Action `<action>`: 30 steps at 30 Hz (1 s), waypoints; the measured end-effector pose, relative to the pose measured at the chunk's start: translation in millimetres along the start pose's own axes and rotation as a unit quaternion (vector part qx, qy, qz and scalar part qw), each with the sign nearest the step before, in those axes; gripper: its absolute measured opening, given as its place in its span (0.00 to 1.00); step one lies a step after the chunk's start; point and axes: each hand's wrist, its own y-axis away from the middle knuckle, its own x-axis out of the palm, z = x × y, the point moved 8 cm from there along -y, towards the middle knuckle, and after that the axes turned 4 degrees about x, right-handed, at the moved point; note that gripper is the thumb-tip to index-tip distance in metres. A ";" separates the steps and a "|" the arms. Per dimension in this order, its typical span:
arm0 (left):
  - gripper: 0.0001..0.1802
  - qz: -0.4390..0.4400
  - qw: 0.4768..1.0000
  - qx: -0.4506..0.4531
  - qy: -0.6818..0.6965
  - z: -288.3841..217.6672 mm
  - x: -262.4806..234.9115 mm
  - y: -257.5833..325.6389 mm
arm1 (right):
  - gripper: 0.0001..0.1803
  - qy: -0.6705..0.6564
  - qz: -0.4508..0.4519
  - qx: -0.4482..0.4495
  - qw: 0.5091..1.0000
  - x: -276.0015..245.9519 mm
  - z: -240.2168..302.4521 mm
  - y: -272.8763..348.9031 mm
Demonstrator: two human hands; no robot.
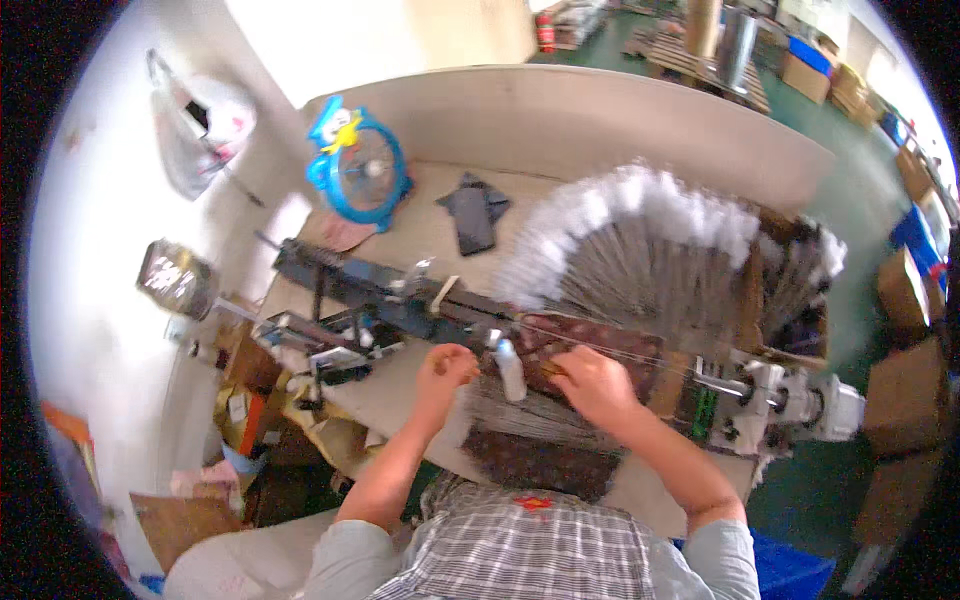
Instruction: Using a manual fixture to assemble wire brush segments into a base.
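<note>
My left hand (pixel 448 368) is raised at the front of a bench machine (pixel 390 300), its fingers curled inward; anything between them is too small to make out. To its right stands a white squeeze bottle (pixel 509 370) with a narrow tip. My right hand (pixel 596 382) is on the bottle's other side, thumb and fingers pinched together over a dark red-brown patterned cloth (pixel 640 378). What that pinch holds is hidden. Close to my body, beneath both hands, lies a bundle of thin grey wires (pixel 545 418) across the bench edge.
Behind the machine, thin wire brushes with white fluffy heads (pixel 640 200) fan out toward a cardboard box (pixel 790 350). A phone (pixel 474 220) and a blue fan (pixel 365 170) are at the back left. A metal shaft with a chuck (pixel 765 395) is at the right end.
</note>
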 end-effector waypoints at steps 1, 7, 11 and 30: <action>0.19 -0.051 0.988 -0.032 0.142 6.5 -20.1 2.3 | 0.08 -0.019 0.016 -0.007 1.000 -0.5 -0.3 1.9; 0.15 -0.096 0.924 -0.129 0.346 53.2 -113.4 0.8 | 0.09 -0.052 0.063 0.034 0.996 4.9 2.8 -2.6; 0.14 -0.133 0.939 -0.111 0.299 53.9 -126.7 -9.1 | 0.10 -0.037 0.076 0.034 0.996 9.1 8.7 -5.3; 0.07 0.146 0.950 0.002 0.277 -59.6 142.8 34.2 | 0.13 -0.089 0.004 0.181 0.979 -84.5 -12.7 -10.7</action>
